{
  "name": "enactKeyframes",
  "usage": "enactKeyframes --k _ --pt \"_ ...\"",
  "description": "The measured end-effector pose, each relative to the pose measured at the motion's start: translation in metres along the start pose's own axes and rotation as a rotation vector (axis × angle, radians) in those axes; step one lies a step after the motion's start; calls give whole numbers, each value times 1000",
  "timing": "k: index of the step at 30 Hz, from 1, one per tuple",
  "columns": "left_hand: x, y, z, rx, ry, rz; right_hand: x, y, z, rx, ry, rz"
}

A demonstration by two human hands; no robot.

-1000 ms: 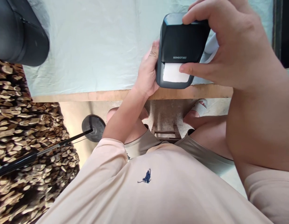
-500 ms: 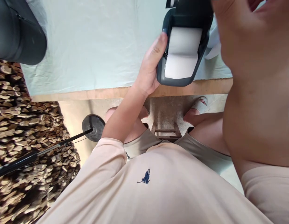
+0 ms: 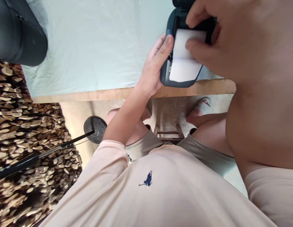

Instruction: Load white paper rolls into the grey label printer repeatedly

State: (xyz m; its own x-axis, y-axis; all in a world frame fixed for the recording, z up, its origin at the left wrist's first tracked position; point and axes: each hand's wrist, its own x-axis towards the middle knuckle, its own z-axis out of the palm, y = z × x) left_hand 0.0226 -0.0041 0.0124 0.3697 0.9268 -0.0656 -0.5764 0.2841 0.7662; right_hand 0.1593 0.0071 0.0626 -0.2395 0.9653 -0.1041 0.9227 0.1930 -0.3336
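A dark handheld device [image 3: 180, 84] with a raised lid is held over the table's front edge. Inside it lies a white paper roll [image 3: 184, 67], its loose end hanging toward me. My left hand [image 3: 154, 64] grips the device by its left side, thumb on the rim. Over the device's right side reaches my right hand [image 3: 214, 41], its fingers apart, one fingertip at the paper and another near the lid hinge. Whether that fingertip presses on the paper is hard to tell.
A pale cloth covers the table [image 3: 89, 47], which has a wooden front edge. At the upper left lies a dark grey case [image 3: 20, 34]. Left of my legs are a black stand [image 3: 95, 129] and stacked firewood [image 3: 25, 126]. A wooden stool [image 3: 170, 135] shows between my legs.
My right hand has come down and left from the upper right, over the open device and its paper. The device has shifted slightly right in my left hand.
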Motion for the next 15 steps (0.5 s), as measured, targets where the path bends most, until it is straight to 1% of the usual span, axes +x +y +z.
enactKeyframes --k 2,5,8,11,13,15 --pt "0 -1 1 48 -3 -8 1 -4 0 -75 -55 23" --pt "1 -1 1 101 1 -9 2 -3 2 -128 -101 76" --pt "0 0 0 65 27 -6 4 0 4 -152 -123 124" --pt "0 1 0 -8 42 -3 4 -3 3 -158 -127 162" --pt "0 1 1 -44 49 1 2 -6 1 -131 -104 138" --pt "1 0 1 -53 49 1 -1 -3 0 -51 -58 44"
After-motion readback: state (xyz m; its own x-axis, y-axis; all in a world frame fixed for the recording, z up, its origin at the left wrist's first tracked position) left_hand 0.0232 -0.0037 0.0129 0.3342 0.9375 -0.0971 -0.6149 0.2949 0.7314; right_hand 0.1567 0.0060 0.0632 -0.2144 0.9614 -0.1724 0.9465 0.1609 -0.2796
